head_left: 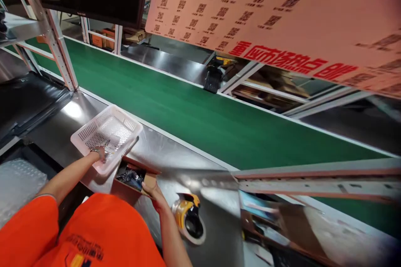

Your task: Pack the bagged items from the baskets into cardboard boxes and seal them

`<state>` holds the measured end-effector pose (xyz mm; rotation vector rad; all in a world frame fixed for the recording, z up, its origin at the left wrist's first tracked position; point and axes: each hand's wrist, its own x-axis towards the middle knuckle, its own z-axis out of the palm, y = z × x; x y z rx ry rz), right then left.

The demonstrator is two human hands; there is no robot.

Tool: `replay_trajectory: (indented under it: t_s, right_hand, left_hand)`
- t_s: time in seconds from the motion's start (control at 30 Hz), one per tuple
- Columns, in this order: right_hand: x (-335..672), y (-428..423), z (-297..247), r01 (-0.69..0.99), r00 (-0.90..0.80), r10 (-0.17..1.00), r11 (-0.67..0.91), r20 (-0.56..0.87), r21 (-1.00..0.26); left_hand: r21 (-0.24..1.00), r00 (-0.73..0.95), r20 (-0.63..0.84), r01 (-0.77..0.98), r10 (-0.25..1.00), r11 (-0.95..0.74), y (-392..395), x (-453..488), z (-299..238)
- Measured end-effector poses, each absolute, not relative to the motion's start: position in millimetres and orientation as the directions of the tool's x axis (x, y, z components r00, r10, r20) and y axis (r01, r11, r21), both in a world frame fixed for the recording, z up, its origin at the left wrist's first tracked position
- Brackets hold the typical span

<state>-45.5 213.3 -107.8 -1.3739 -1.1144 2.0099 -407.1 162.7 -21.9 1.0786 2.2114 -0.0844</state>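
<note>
Basket (108, 133) (white, perforated plastic) gripped at its rim by left hand (99, 153); right hand (154, 194) holds the brown carton (133, 181).

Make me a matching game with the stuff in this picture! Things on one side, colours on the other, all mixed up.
Things:
1. Basket, touched by the left hand
2. Conveyor belt
3. Open box, held by the right hand
4. Shirt sleeve

Colours:
A. Green
B. Orange
C. White
D. Brown

Pairs: 1-C, 2-A, 3-D, 4-B
</note>
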Motion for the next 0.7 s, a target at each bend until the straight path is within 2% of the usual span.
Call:
replay_trajectory:
  t_s: [0.07, 0.13, 0.3, 0.4, 0.5, 0.6, 0.7]
  right_hand:
    - [-46, 217, -103, 0.09, -0.376, 0.742, -0.566, -0.555, -0.819]
    - [-47, 217, -98, 0.098, -0.396, 0.73, -0.57, -0.557, -0.816]
    - [-50, 211, -93, 0.078, -0.388, 0.732, -0.579, -0.56, -0.812]
    - [-51, 207, -97, 0.048, -0.356, 0.747, -0.585, -0.561, -0.81]
    - [-51, 203, -105, 0.029, -0.311, 0.768, -0.581, -0.56, -0.813]
    - [-50, 197, -112, 0.039, -0.29, 0.776, -0.575, -0.56, -0.817]
    - [-49, 189, -115, 0.038, -0.297, 0.785, -0.559, -0.543, -0.829]
  left_hand:
    - [0.185, -0.455, -0.621, 0.706, 0.638, 0.683, 162, -405, -31]
    - [0.2, -0.456, -0.608, 0.704, 0.65, 0.682, 163, -406, -34]
    - [0.318, -0.469, -0.443, 0.715, 0.764, 0.623, 162, -414, -16]
    - [0.509, -0.439, -0.255, 0.696, 0.862, 0.505, 155, -390, -2]
    - [0.724, -0.238, -0.152, 0.634, 0.959, 0.272, 146, -338, 1]
    - [0.72, -0.083, -0.137, 0.676, 0.987, 0.157, 141, -291, -7]
    - [0.674, -0.116, 0.028, 0.736, 0.993, 0.067, 133, -279, -18]
